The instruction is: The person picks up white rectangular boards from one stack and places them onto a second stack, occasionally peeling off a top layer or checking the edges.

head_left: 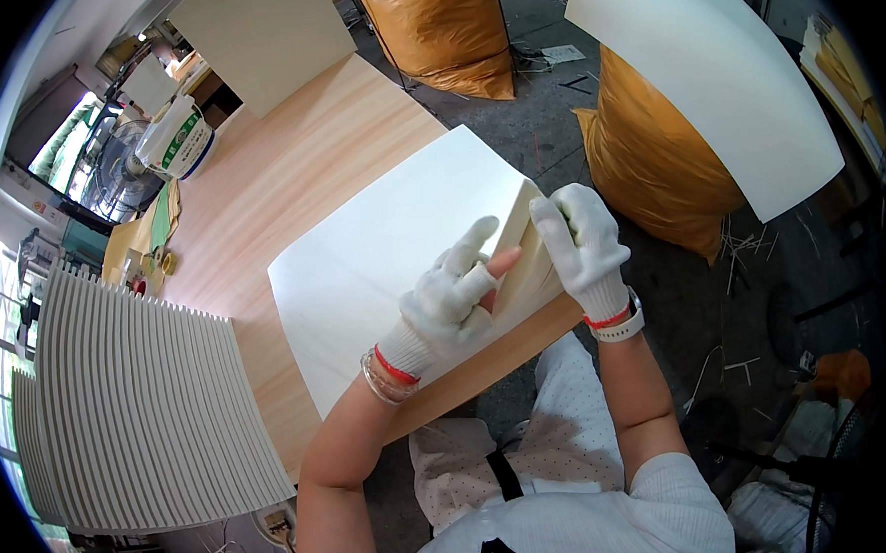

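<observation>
The sheet (382, 250) was plain cream-white. Both gloves were white knit with red cuff bands, the left grip (451, 298) showing one bare pinkish fingertip, the right grip (583, 241) fully covered. The table (287, 164) was pale wood grain. The big sacks (648, 166) were orange-yellow. The stacked panels (140, 413) were off-white, ribbed in stripes.

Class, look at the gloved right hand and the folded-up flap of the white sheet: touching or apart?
Touching. The head view shows the right hand with its fingers wrapped over the top edge of the raised flap, with no gap between them.
</observation>
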`<state>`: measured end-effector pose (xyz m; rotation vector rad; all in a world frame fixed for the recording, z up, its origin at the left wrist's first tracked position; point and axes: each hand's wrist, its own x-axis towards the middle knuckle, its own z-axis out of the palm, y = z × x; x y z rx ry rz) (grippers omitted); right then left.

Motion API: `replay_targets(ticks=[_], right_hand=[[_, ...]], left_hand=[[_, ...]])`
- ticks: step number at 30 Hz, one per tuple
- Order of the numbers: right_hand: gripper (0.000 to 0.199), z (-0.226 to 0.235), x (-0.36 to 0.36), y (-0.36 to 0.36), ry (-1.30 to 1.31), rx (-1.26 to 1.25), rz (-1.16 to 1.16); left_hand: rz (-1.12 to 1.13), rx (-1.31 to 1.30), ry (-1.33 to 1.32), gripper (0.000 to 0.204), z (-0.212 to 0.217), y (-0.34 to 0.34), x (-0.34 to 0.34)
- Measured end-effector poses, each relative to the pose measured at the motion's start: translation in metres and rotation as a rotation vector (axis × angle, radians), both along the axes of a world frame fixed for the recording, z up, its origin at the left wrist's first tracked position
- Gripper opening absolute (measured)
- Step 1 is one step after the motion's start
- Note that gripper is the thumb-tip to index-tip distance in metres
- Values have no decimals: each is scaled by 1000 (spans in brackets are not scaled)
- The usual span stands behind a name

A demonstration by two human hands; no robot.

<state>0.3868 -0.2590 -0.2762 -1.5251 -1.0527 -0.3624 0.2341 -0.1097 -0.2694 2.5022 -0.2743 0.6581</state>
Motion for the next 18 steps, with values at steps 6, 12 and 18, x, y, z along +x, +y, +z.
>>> replay_targets(ticks=[6, 12, 18], right_hand=[[12, -6, 3, 3, -96, 3, -61], [10, -5, 4, -1, -85, 15, -8], [9, -5, 4, 0, -77, -16, -24]], left_hand=[[71, -271, 138, 23, 5, -10, -3], [42, -263, 125, 39, 5, -6, -4], [2, -122, 76, 33, 2, -1, -1]])
